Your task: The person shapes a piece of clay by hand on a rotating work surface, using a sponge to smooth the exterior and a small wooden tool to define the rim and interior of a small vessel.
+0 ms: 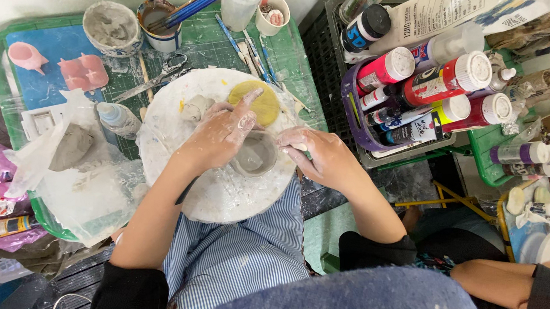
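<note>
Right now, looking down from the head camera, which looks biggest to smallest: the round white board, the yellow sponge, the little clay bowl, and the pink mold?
1. Round white board, by far.
2. Pink mold.
Yellow sponge and little clay bowl look about alike; hands cover part of each, so I won't rank them.

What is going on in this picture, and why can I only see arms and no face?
The camera sits on a person's head and looks down, so only their arms show. Both hands are smeared with wet grey clay. The left hand cups a small round grey clay bowl, and the right hand presses its side. The bowl rests on a round white work board. A flat yellow sponge, a grey clay lump and red paint bottles lie nearby.
</note>
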